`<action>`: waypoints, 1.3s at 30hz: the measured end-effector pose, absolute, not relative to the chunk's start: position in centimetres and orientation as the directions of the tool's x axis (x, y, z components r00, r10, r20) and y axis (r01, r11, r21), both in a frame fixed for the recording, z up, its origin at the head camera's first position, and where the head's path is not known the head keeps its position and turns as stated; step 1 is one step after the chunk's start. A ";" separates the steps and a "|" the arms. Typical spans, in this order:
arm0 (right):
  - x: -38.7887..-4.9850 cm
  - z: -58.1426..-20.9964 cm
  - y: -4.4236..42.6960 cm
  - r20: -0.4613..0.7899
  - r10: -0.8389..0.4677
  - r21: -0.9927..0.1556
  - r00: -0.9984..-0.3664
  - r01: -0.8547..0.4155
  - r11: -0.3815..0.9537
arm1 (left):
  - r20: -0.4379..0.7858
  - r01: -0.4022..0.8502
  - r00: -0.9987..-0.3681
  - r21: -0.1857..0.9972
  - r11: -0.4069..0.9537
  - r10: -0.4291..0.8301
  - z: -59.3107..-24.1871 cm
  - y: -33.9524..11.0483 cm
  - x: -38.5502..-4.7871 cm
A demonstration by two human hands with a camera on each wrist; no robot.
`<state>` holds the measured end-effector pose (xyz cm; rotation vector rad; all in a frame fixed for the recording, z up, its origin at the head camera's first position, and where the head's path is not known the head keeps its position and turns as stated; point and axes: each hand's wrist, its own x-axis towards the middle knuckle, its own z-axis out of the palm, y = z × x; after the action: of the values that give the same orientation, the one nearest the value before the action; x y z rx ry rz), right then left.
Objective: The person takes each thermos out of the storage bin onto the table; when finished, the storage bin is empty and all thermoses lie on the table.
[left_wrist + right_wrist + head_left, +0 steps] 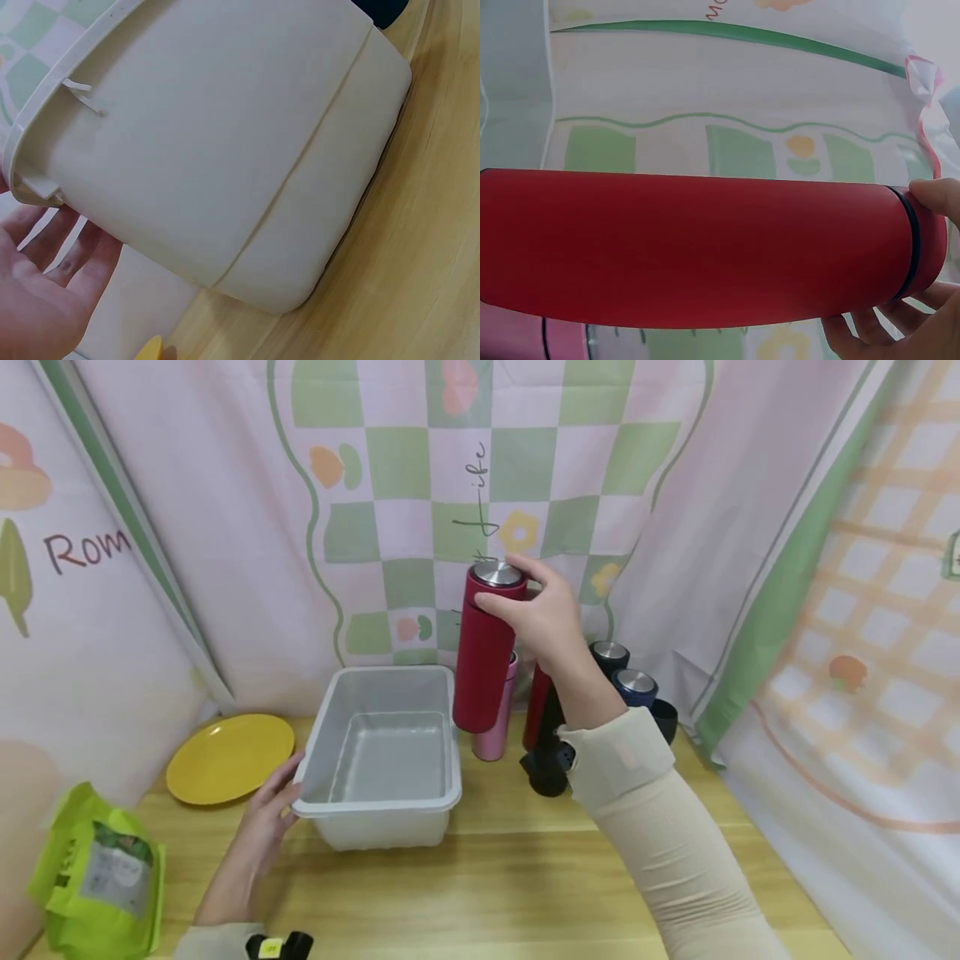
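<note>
My right hand (543,614) grips a red thermos bottle (483,652) near its top, around the silver-topped lid. The bottle is raised, slightly tilted, just right of a pale grey plastic bin (375,842). In the right wrist view the red bottle (697,247) spans the frame, with the thumb and fingers of the right hand (907,330) around its lid end. My left hand (266,810) touches the bin's left side by the rim. The left wrist view shows fairly straight fingers of the left hand (56,285) against the bin (202,142).
A pink bottle (491,735), another red bottle (534,710), a black-capped bottle (609,652) and a blue bottle (636,687) stand on the right. On the left lie a yellow plate (228,760) and a green packet (105,877). Curtains surround the wooden table (465,902).
</note>
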<state>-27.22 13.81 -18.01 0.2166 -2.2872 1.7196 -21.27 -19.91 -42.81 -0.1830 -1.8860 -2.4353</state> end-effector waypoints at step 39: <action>-28.6 -31.4 16.4 0.205 0.146 -0.862 -0.968 -0.108 0.495 | 0.113 0.102 -0.993 0.964 -0.244 0.031 -42.7 -19.9 -21.1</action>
<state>-28.60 16.42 -31.39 -0.0323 -2.4908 1.4625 -21.09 -19.90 -42.66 -0.1682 -1.9030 -2.4371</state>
